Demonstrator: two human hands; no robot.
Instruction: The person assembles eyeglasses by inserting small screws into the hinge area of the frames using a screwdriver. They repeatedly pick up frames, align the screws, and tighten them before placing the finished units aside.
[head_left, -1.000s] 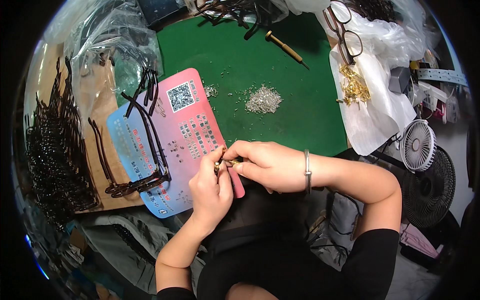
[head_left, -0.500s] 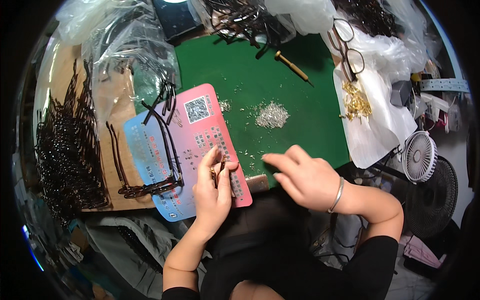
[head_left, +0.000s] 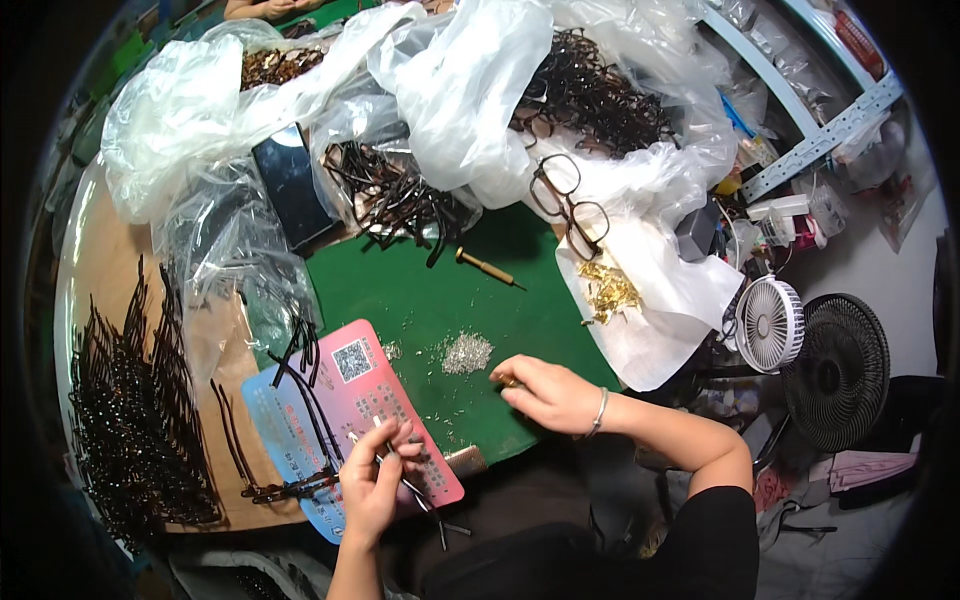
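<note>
Currently, one slim dark part (head_left: 421,498) runs through half-curled left hand (head_left: 370,485), held between fingers and thumb, lower end jutting past card (head_left: 451,487). Right hand (head_left: 548,395), nearly closed, pinches one brassy piece (head_left: 508,381), mostly hidden, near silver pile (head_left: 467,353). Also: one driver (head_left: 488,268), one gold pile (head_left: 608,291), two fans (head_left: 770,323).

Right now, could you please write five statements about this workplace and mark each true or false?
1. The left hand holds a dark, slender eyewear part. True.
2. The left arm wears the silver bracelet. False: the right arm wears it.
3. The brass screwdriver lies on the green mat. True.
4. The gold-coloured pieces lie on the pink-and-blue card. False: they lie on the white sheet.
5. The white fan is left of the black fan. True.
</note>
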